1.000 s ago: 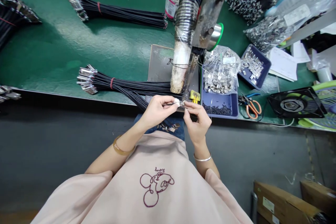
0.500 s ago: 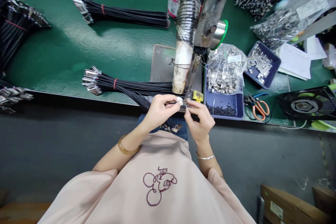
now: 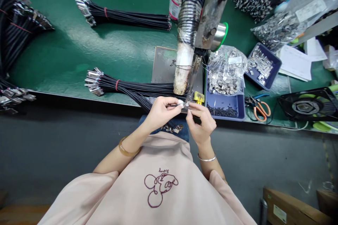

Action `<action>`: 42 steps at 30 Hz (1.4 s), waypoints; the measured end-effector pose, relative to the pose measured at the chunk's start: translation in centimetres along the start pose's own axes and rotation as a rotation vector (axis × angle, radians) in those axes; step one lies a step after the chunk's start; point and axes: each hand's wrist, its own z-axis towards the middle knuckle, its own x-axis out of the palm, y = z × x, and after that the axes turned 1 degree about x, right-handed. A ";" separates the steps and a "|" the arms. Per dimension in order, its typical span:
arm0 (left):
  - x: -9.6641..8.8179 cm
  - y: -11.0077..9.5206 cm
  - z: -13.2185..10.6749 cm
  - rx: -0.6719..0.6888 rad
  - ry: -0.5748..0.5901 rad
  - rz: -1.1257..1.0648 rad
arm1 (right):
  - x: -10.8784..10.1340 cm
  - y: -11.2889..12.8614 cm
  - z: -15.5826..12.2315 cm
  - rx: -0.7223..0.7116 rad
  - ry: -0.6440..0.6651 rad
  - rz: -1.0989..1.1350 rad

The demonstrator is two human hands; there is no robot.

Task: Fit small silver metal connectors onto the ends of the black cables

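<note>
Head camera: we see both of our hands meeting at the table's near edge, just below the tip of a taped hose (image 3: 183, 58). Our left hand (image 3: 161, 113) pinches a thin black cable (image 3: 172, 105) between thumb and forefinger, and a white wrap (image 3: 180, 102) covers one fingertip. The cable's end lies between our two hands, beside the foot of a stained metal arm (image 3: 215, 10). Our right hand (image 3: 202, 121) has its thumb and fingers drawn together at that end, but what they grip is too small for us to tell. Behind our left hand lies a bundle of black cables (image 3: 142, 86), tied with a red band (image 3: 117, 84), its metal connectors (image 3: 94, 81) pointing left. Just right of our right hand we have a yellow sponge (image 3: 196, 95), then a blue tray (image 3: 239, 115) holding small black pieces (image 3: 223, 111) and a clear bag of metal parts (image 3: 225, 77). Orange-handled pliers (image 3: 262, 111) lie beside the tray.
</note>
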 end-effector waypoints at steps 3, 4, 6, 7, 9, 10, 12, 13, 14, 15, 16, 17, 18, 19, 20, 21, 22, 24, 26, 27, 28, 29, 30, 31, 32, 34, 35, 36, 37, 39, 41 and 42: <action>-0.2 -0.2 -0.2 0.080 0.021 0.072 | -0.2 0.2 0.2 0.151 0.030 0.052; -0.2 -0.3 -0.3 0.098 0.026 0.090 | -0.3 0.3 0.3 0.215 0.059 0.088; -0.2 -0.3 -0.4 0.098 0.025 0.101 | -0.4 0.5 0.5 0.304 0.098 0.141; -0.2 -0.3 -0.4 0.082 0.022 0.096 | -0.4 0.5 0.5 0.313 0.102 0.145; -0.2 -0.3 -0.4 0.039 0.005 0.064 | -0.4 0.6 0.6 0.282 0.095 0.128; -0.1 -0.3 -0.4 0.020 -0.007 0.046 | -0.3 0.6 0.6 0.262 0.095 0.120; 0.0 -0.4 -0.3 -0.003 -0.024 0.012 | -0.3 0.5 0.6 0.239 0.097 0.112; 0.1 -0.4 -0.3 -0.007 -0.031 -0.004 | -0.3 0.4 0.6 0.236 0.096 0.109; 0.1 -0.4 -0.2 -0.008 -0.037 -0.017 | -0.2 0.3 0.6 0.237 0.097 0.106; 0.2 -0.5 -0.2 -0.009 -0.040 -0.027 | -0.2 0.3 0.6 0.240 0.098 0.104; 0.2 -0.6 -0.1 -0.010 -0.043 -0.036 | -0.2 0.2 0.6 0.244 0.100 0.105; 0.2 -0.6 -0.1 -0.011 -0.048 -0.043 | -0.2 0.2 0.7 0.250 0.102 0.110; 0.2 -0.7 -0.1 -0.013 -0.053 -0.047 | -0.2 0.2 0.7 0.256 0.105 0.117; 0.2 -0.7 0.0 -0.012 -0.055 -0.049 | -0.2 0.2 0.8 0.263 0.107 0.123; 0.2 -0.8 0.0 -0.010 -0.057 -0.051 | -0.2 0.2 0.9 0.268 0.108 0.128; 0.2 -0.9 0.0 -0.005 -0.058 -0.052 | -0.2 0.2 1.0 0.270 0.109 0.130; 0.1 -0.9 0.1 0.004 -0.058 -0.051 | -0.2 0.3 1.0 0.267 0.107 0.128; 0.1 -1.0 0.1 0.029 -0.057 -0.041 | -0.3 0.4 1.2 0.246 0.097 0.115; 0.1 -1.0 0.2 0.051 -0.061 -0.027 | -0.3 0.5 1.3 0.225 0.090 0.101; 0.1 -1.0 0.2 0.056 -0.061 -0.023 | -0.3 0.5 1.3 0.215 0.088 0.094; 0.1 -0.9 0.1 0.054 -0.058 -0.021 | -0.4 0.5 1.3 0.204 0.089 0.091; 0.1 -0.8 0.1 0.045 -0.050 -0.020 | -0.4 0.5 1.2 0.191 0.093 0.091; 0.1 -0.8 0.1 0.031 -0.040 -0.020 | -0.5 0.6 1.2 0.177 0.098 0.092; 0.1 -0.7 0.0 0.016 -0.028 -0.020 | -0.5 0.6 1.1 0.163 0.103 0.093; 0.1 -0.6 -0.1 0.000 -0.016 -0.022 | -0.6 0.6 1.0 0.153 0.109 0.094; 0.0 -0.4 -0.1 -0.025 -0.002 -0.031 | -0.7 0.5 1.0 0.144 0.119 0.090; 0.0 -0.4 -0.2 -0.032 0.001 -0.039 | -0.7 0.5 0.9 0.140 0.120 0.084; 0.0 -0.4 -0.2 -0.036 0.005 -0.047 | -0.7 0.5 0.9 0.135 0.120 0.075; 0.0 -0.3 -0.2 -0.039 0.010 -0.054 | -0.7 0.6 0.9 0.127 0.117 0.064; 0.0 -0.3 -0.2 -0.039 0.026 -0.062 | -0.6 0.6 0.7 0.105 0.103 0.037; 0.1 -0.3 -0.3 -0.034 0.014 -0.068 | -0.5 0.7 0.6 0.101 0.072 0.026; 0.1 -0.2 -0.3 -0.029 -0.004 -0.072 | -0.4 0.8 0.5 0.130 0.060 0.042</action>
